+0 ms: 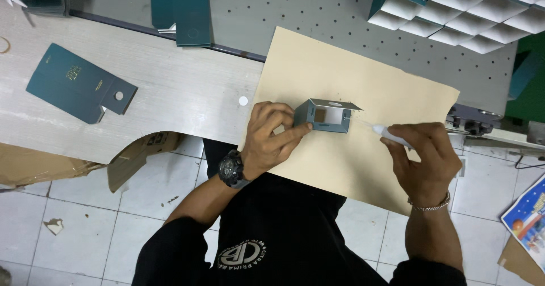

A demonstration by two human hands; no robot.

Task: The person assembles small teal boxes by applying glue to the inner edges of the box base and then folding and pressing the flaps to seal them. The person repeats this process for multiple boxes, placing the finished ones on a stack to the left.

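A small grey-blue cardboard box [323, 116] stands partly folded on a beige board [352, 81]. Its top flap is open. My left hand [272, 138] presses against the box's left side and steadies it with the index finger. My right hand [423, 155] grips a small white glue tube [392, 135]. The tube's thin clear nozzle points left and reaches the right edge of the box.
A flat dark teal box blank [79, 84] lies on the pale wooden table [170, 93] at left. More teal blanks [181, 8] are stacked at the back. Folded white-lined boxes [471, 13] fill the upper right. Brown cardboard [51, 164] hangs under the table edge.
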